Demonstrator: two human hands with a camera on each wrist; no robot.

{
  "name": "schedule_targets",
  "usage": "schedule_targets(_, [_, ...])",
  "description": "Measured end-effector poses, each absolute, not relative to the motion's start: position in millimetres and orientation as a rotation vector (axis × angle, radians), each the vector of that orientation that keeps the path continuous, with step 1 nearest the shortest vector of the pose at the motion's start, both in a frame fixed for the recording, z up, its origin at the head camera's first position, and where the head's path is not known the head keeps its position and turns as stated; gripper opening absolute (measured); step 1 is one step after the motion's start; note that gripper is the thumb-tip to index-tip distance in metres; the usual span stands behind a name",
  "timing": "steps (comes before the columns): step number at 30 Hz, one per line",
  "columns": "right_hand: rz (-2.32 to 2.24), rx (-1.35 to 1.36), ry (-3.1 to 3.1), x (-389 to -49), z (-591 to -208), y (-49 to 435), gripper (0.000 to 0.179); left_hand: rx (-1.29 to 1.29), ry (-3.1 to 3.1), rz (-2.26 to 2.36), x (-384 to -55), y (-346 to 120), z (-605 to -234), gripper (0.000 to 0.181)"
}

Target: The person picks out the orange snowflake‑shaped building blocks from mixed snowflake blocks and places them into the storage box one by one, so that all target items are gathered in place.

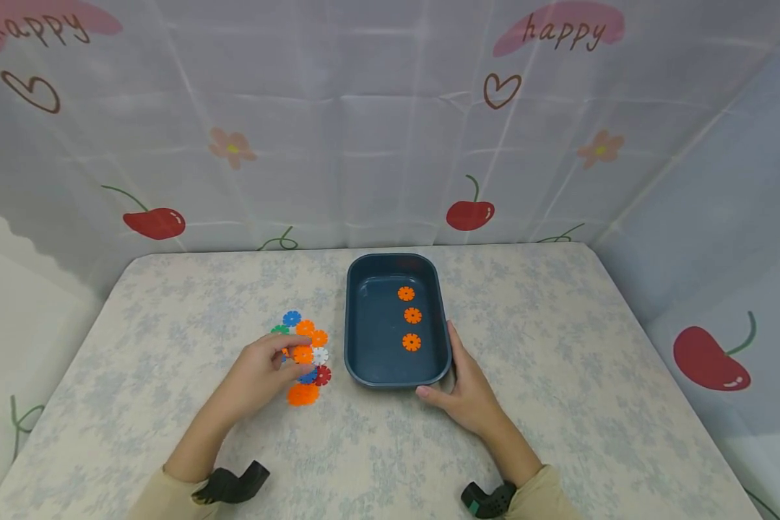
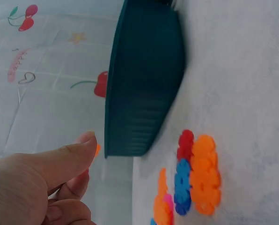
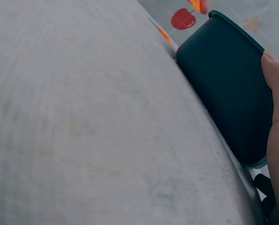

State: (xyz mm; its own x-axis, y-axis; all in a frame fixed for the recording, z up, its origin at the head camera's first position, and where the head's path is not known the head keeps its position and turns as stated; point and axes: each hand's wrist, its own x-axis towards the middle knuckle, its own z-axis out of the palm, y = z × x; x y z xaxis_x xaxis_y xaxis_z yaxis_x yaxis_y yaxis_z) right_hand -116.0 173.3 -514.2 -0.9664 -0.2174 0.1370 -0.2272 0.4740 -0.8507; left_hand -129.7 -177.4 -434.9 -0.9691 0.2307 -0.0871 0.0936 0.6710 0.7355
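My left hand [image 1: 265, 368] pinches an orange snowflake disc [image 1: 302, 354] between thumb and fingers, above a loose pile of such discs. In the left wrist view only a sliver of the held disc [image 2: 98, 150] shows past the thumb. The pile holds several orange discs [image 1: 302, 394], a red one [image 1: 323, 375], a white one [image 1: 321, 356] and blue ones [image 1: 292, 318]. My right hand [image 1: 468, 393] grips the near right corner of a dark blue-green tray [image 1: 396, 383], thumb at its rim. Three orange discs [image 1: 412, 315] lie in a column on the tray's right side.
A pale patterned cloth covers the table [image 1: 559, 347]. Behind it hangs a white curtain [image 1: 364, 144] with cherries and flowers printed on it. Black wrist mounts [image 1: 234, 485] sit at both cuffs.
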Motion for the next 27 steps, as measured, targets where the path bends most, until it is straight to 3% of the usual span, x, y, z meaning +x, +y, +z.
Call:
schedule_targets(14, [1.532, 0.387, -2.707, -116.3, -515.1, 173.2, 0.119, 0.591, 2.618, 1.112, -153.7, -109.6, -407.7, 0.042])
schedule_targets(27, [1.512, 0.425, -2.697, -116.8, -514.9, 174.4, 0.118, 0.778, 2.533, 0.879, -172.4, -62.9, -419.8, 0.040])
